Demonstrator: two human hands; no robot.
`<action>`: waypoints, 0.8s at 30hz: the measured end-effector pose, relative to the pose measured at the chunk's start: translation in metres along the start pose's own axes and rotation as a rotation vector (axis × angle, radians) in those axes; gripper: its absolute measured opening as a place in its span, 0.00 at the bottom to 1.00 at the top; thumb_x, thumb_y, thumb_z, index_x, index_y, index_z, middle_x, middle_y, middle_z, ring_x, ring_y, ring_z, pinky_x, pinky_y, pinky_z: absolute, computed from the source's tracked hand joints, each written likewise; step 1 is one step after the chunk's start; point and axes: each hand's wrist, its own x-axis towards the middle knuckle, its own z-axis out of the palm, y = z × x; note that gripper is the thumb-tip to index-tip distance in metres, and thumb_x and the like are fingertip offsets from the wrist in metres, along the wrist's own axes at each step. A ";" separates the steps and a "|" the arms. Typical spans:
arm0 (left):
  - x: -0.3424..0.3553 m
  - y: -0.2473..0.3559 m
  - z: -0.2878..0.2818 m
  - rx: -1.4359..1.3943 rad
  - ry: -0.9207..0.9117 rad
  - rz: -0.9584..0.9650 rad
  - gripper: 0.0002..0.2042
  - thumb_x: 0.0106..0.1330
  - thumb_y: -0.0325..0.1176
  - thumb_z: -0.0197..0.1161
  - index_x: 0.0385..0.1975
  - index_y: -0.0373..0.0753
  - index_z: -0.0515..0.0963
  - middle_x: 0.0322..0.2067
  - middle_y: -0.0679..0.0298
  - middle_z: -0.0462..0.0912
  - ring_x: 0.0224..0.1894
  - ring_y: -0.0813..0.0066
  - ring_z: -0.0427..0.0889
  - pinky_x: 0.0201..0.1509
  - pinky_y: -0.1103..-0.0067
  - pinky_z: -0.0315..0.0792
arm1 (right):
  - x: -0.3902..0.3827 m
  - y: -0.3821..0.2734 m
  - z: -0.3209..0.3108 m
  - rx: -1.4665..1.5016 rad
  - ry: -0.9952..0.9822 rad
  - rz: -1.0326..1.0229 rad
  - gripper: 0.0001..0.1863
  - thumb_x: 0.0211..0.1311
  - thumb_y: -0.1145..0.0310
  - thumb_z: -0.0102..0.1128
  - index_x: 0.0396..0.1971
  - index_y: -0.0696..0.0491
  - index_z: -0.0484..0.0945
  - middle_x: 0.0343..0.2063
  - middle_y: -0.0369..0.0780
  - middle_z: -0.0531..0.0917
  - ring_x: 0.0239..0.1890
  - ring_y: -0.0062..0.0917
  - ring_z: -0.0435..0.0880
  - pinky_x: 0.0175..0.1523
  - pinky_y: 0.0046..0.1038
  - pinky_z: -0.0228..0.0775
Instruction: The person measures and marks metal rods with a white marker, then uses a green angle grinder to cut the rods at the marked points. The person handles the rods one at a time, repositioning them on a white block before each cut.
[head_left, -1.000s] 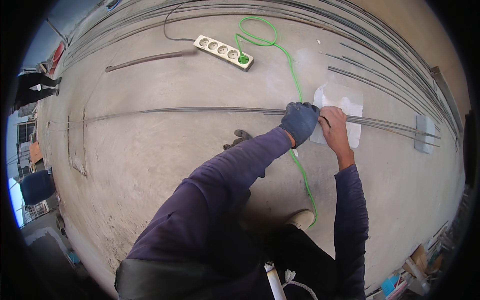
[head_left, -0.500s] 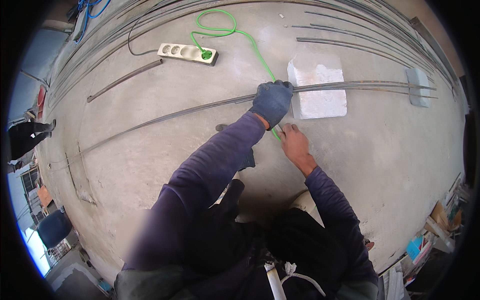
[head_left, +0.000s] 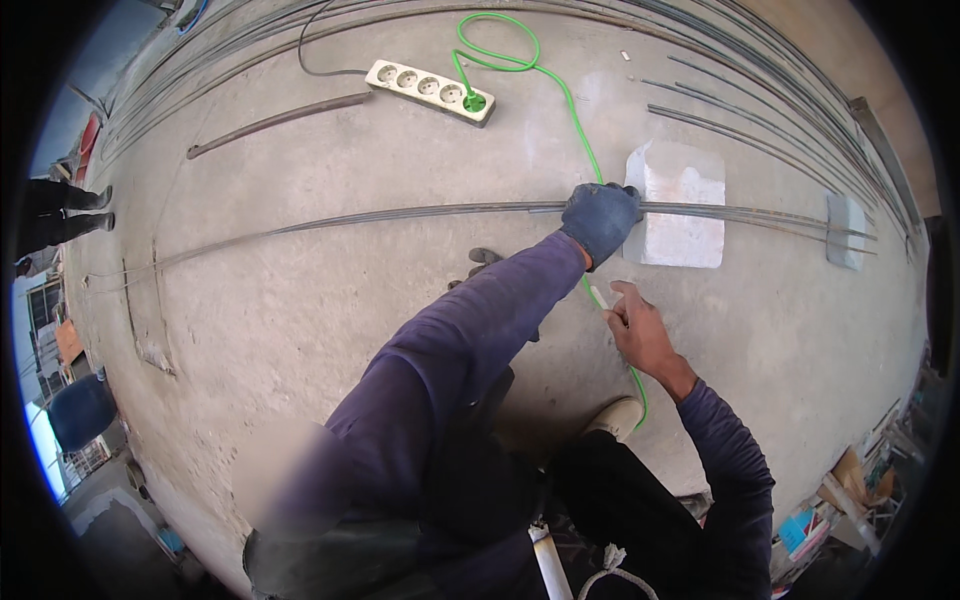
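Observation:
My left hand (head_left: 602,222), in a dark blue work glove, is closed around a thin bundle of steel rods (head_left: 400,217). The bundle runs from far left across a white block (head_left: 680,240) to a smaller grey-white block (head_left: 846,248) at the right. My gloved grip sits just left of the white block. Nearer to me, my bare right hand (head_left: 643,332) pinches a short white stick of chalk (head_left: 599,297), apart from the rods. A green cable (head_left: 580,125) passes behind my left hand and reappears beside the chalk.
A white power strip (head_left: 430,88) lies beyond the rods, the green cable plugged in. Left of it is a rusty bar (head_left: 275,125). More long rods (head_left: 710,130) lie at the far right. A person's dark-clad legs (head_left: 65,208) show at far left. My shoe (head_left: 615,418) is beside the cable.
My right hand has drawn back toward me, away from my left hand, and the chalk shows clearly. My left hand stays on the rods. The whole view has shifted.

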 end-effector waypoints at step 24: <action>0.006 -0.006 0.004 -0.146 -0.011 -0.031 0.07 0.64 0.31 0.57 0.33 0.37 0.81 0.29 0.53 0.86 0.33 0.51 0.88 0.38 0.59 0.80 | 0.089 -0.077 0.159 0.689 0.469 -0.299 0.14 0.77 0.64 0.49 0.51 0.59 0.71 0.37 0.43 0.76 0.38 0.30 0.76 0.46 0.31 0.72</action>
